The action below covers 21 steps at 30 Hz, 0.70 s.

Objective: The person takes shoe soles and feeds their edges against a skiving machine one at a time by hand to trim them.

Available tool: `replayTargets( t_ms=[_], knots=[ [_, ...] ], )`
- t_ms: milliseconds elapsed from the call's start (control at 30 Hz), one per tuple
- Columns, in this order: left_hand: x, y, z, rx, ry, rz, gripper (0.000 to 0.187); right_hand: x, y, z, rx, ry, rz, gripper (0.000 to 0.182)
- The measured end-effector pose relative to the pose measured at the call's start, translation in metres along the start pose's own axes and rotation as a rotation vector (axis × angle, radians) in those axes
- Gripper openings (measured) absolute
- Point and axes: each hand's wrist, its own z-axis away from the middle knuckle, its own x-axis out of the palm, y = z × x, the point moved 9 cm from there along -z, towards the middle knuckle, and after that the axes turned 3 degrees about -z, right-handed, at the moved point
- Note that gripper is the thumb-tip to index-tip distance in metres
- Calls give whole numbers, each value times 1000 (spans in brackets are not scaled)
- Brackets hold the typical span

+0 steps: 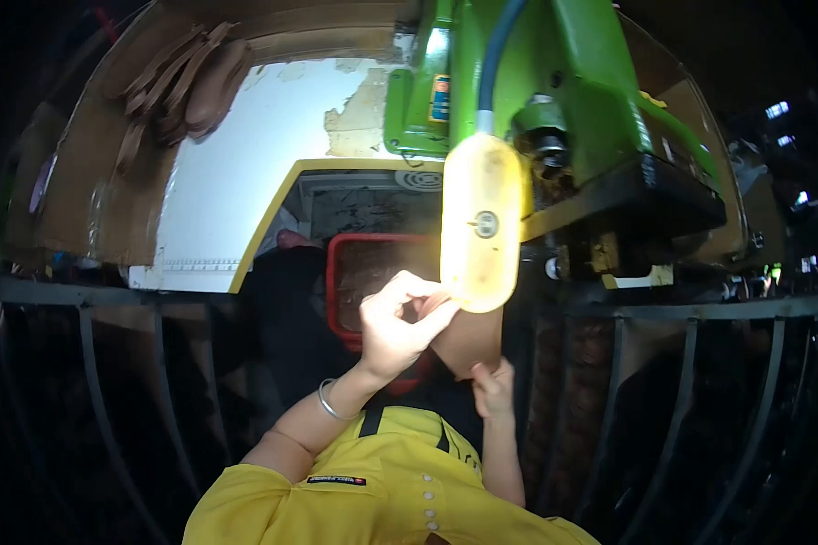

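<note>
Under the glowing oblong lamp [482,263], a flat brown sole piece [471,341] is held between my two hands. My left hand [395,324] pinches its upper left edge with thumb and fingers. At the lower right corner, my right hand [493,389] grips it, with the thumb on the near face. The lamp hides the far end of the piece, so its full outline cannot be seen. The green machine [591,73], with a dark metal arm, stands just beyond the lamp to the right.
A red plastic bin [334,291] sits below, beyond my left hand. Several brown soles [218,86] lie piled at the upper left beside the white tabletop [245,118], which has a yellow-edged cutout. Metal rails [700,307] run along both sides.
</note>
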Motion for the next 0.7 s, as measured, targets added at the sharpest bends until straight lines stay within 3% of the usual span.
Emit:
replayTargets(
  t_ms=[67,167,200,233,433,500,533,633,667,700],
  knots=[
    [19,-15,-6,-46,-74,45,24,21,13,17,101,-78,-88,25],
    [35,-23,-20,-13,-74,77,29,42,21,29,124,-109,-65,25],
    [32,-1,-27,12,-89,-64,29,43,17,30,117,-106,-66,25],
    [30,-34,-29,38,-112,113,24,47,13,32,111,-139,-14,25],
    [7,-10,-24,29,-99,75,13,63,-7,46,66,-237,212,24],
    [-5,6,-20,-55,54,337,12,67,-14,46,33,-254,228,23],
    [-10,9,-19,-54,52,208,17,65,-10,45,97,-252,157,23],
    [6,11,-19,-56,-10,257,12,63,5,45,180,-245,118,22],
    [8,-6,-19,-20,-65,-31,14,63,11,44,194,-245,157,22],
    [11,-17,-23,-18,-61,-28,14,66,12,44,193,-249,161,22]
  ],
)
